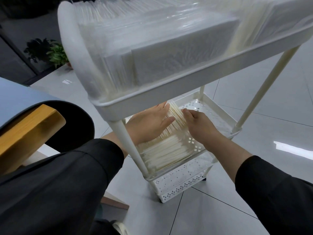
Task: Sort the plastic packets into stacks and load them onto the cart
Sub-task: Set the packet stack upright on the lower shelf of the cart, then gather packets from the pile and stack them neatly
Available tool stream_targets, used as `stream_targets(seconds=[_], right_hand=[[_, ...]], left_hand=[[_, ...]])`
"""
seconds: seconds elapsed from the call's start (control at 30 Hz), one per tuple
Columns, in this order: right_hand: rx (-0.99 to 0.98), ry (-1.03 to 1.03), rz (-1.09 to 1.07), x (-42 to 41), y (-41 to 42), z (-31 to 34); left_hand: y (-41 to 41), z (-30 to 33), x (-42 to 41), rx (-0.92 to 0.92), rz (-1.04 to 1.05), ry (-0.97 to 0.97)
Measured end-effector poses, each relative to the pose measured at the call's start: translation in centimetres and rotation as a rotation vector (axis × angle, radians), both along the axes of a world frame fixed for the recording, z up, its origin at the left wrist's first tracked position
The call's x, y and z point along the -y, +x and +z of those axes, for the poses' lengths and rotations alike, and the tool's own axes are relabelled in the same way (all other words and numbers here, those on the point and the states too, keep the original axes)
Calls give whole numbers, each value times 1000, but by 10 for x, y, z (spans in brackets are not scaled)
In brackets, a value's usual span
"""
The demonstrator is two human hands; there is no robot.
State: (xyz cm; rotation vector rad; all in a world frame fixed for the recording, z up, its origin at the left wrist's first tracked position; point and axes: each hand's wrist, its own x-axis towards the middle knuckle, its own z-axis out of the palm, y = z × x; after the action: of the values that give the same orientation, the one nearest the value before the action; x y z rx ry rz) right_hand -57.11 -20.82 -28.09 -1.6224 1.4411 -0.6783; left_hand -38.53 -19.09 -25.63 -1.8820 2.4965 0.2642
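On the middle shelf [218, 114] of the white cart [118, 131], the left hand [149, 122] lies with straight fingers flat against the upright packet stack [176, 119]. The right hand [196, 121] touches the stack's other side, fingers loosely bent, so the packets stand between both hands. Farther up, the top tray [186, 80] is full of packets [152, 48].

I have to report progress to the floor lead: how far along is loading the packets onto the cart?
Done: the cart's top tray looks full of upright packets. In hand: on the middle shelf, the left hand and right hand press a row of packets together. Left: that shelf's far half is bare; the bottom shelf shows none.
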Motion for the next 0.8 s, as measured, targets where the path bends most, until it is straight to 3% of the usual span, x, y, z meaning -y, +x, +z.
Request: stream_targets(seconds=[0.57, 0.8], right_hand=[[-74, -35, 3, -2, -11, 8], [-75, -417, -5, -41, -20, 30]], left_hand=[[27, 14, -32, -98, 159, -192], [45, 17, -72, -267, 404, -76]])
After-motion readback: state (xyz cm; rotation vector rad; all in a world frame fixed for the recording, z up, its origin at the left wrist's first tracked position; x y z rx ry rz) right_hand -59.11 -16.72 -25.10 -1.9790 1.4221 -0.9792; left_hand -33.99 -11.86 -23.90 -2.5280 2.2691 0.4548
